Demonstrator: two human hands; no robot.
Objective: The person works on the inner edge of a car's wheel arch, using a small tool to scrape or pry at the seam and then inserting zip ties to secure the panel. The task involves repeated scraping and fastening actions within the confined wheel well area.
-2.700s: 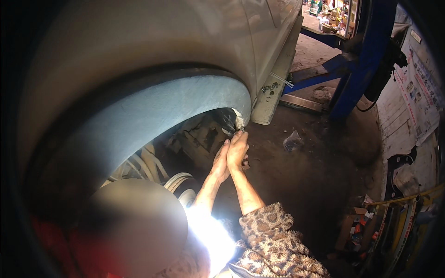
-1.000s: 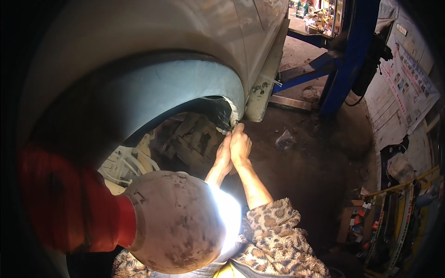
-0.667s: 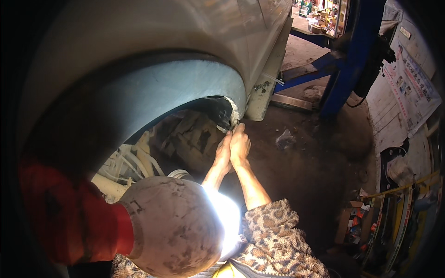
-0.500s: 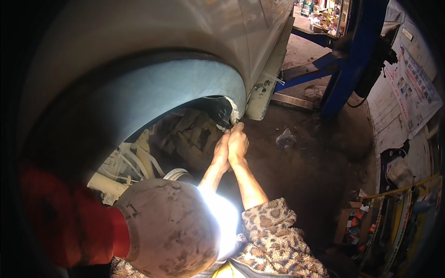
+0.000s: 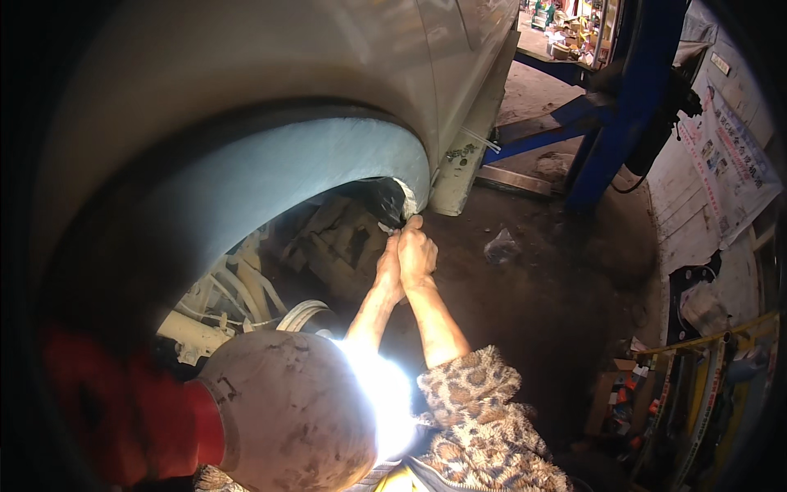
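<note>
My right hand [image 5: 416, 254] is closed at the lower end of the light blue-grey wheel-arch trim [image 5: 287, 156], its thumb and fingers by a pale, rough edge [image 5: 405, 197]. My left hand [image 5: 388, 264] is pressed beside it, just underneath and left; both meet at that edge, and whatever they pinch is hidden. A dark flap of liner [image 5: 384, 201] hangs inside the arch. A dirty round lamp head [image 5: 287, 410] with a red body [image 5: 123, 410] glares beside my left forearm.
Suspension parts [image 5: 246, 287] lie inside the arch. A blue lift post [image 5: 623, 123] with arm stands right of the car's sill [image 5: 459, 180]. A crumpled plastic bag [image 5: 500, 246] lies on the floor. Along the right wall are a banner [image 5: 725, 164] and a cardboard box of items [image 5: 615, 394].
My joined hands stay at the trim's end, with slight finger shifts. The lamp head has shifted slightly down and left in view since a second ago.
</note>
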